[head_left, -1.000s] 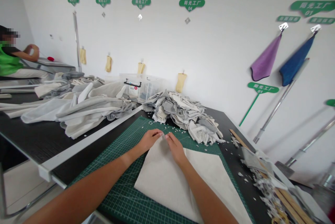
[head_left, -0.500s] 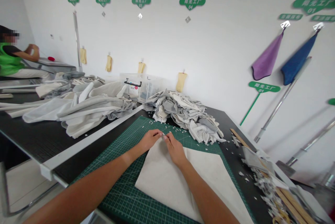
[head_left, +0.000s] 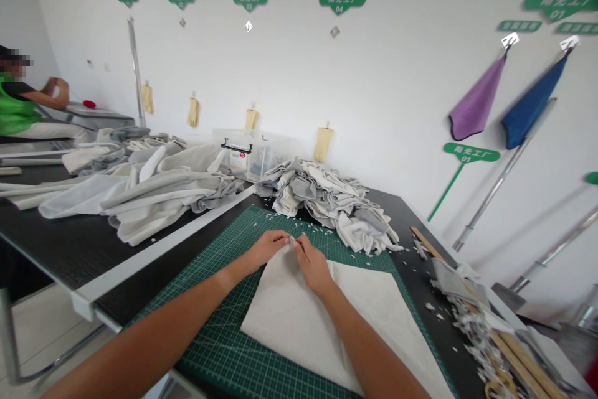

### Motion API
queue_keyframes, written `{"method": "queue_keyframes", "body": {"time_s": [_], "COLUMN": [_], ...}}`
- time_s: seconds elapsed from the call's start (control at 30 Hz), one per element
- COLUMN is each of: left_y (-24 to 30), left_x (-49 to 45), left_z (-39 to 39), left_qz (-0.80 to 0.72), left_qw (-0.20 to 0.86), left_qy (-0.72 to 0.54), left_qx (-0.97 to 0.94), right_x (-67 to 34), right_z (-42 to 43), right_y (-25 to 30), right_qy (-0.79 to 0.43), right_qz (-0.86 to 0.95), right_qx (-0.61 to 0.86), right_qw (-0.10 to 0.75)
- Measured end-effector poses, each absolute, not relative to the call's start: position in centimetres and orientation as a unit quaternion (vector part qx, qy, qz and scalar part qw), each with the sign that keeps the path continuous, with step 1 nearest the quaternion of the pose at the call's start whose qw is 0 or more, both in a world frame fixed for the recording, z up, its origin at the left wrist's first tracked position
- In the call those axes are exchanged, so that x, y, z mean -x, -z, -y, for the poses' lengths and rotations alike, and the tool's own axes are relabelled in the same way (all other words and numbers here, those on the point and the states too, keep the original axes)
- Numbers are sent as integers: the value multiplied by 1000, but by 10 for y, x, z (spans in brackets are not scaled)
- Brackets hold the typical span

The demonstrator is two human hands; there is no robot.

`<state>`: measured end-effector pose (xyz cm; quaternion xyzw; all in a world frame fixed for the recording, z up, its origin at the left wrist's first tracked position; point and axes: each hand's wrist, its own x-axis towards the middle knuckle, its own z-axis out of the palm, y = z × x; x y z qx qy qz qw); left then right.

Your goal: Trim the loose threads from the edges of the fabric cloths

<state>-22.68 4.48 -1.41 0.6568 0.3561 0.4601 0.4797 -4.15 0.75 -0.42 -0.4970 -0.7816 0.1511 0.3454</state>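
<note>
Grip: left hand (head_left: 270, 248) and right hand (head_left: 312, 263), both mine, pinched narrow on the white cloth (head_left: 292, 324), fingertips almost meeting at its far corner; exact bit between them too small to tell.
Cloth: spread over the near right part of the green mat (head_left: 243, 231), my right forearm across it.
Mat: on the black tabletop (head_left: 387, 206), small white bits along its far edge.
Rag pile (head_left: 322, 193): grey and white, crumpled, over the mat's far edge.
Tabletop right edge: wooden sticks (head_left: 518, 355) among grey-white scraps (head_left: 474, 324).
Left of the mat: heap of long cloths (head_left: 154, 197), beyond a white strip (head_left: 163, 246).
Far edge: clear plastic box (head_left: 233, 159), behind the heap.
</note>
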Motion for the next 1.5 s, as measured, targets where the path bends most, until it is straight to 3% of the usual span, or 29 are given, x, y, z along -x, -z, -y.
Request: {"method": "queue_keyframes", "body": {"time_s": [0.57,1.5], "left_y": [22,19], "left_x": [225,222], "left_z": [-51,-42], "left_qz": [-386,-381], "left_qw": [422,465], "left_qy": [-466,-474], "left_qx": [-675,-643], "right_x": [42,43], "right_z": [-8,-4], "right_y": [5,2], "right_qy": [-116,-109], "right_qz": [790,795], "right_qx": [512,510], "right_qw": [318,309]}}
